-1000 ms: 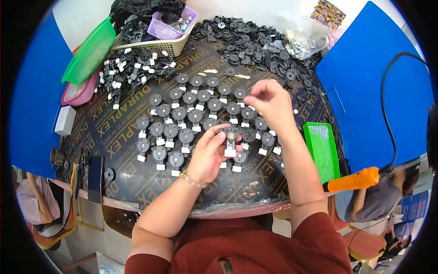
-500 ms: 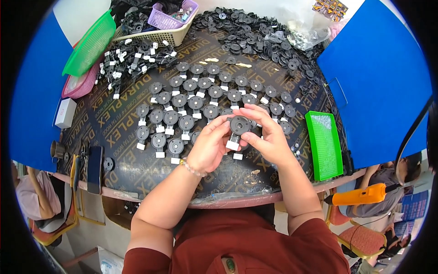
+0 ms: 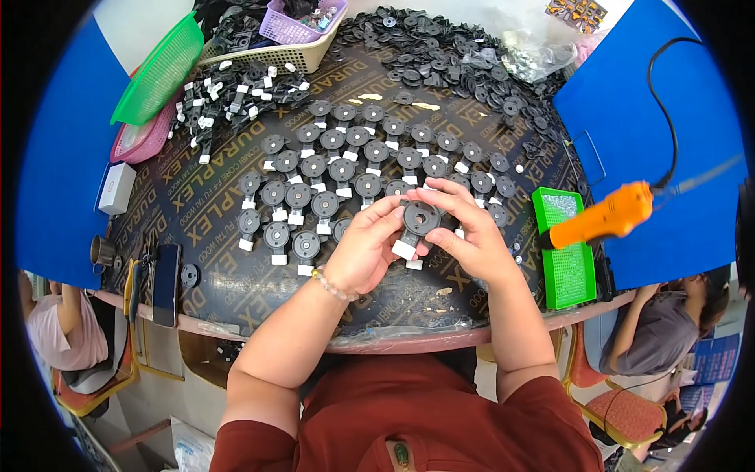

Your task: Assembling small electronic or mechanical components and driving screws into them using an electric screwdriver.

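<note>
Above the middle of the table I hold a black round plastic disc part (image 3: 421,218) with a white block (image 3: 405,249) at its lower end. My left hand (image 3: 363,248) is closed on its left side, thumb against the rim. My right hand (image 3: 470,240) curls round the right side, fingers along the far edge and thumb near the rim; how firmly it grips cannot be told. Just beyond my hands, several like assemblies (image 3: 325,204) lie in loose rows, white ends toward me. An orange electric screwdriver (image 3: 602,216) hangs by its cable at the right, above a green tray (image 3: 568,275).
Black discs (image 3: 440,55) are heaped at the back, and white-tipped parts (image 3: 236,98) at the back left. Baskets, a green one (image 3: 161,67) among them, stand at left. A phone (image 3: 166,283), pliers and a metal cup (image 3: 101,252) lie near the left edge. Blue panels flank the table; two people sit beyond.
The orange screwdriver has swung up and away from me, from beyond the table's near edge to over the green tray. The held part is slightly tilted; both hands stay round it.
</note>
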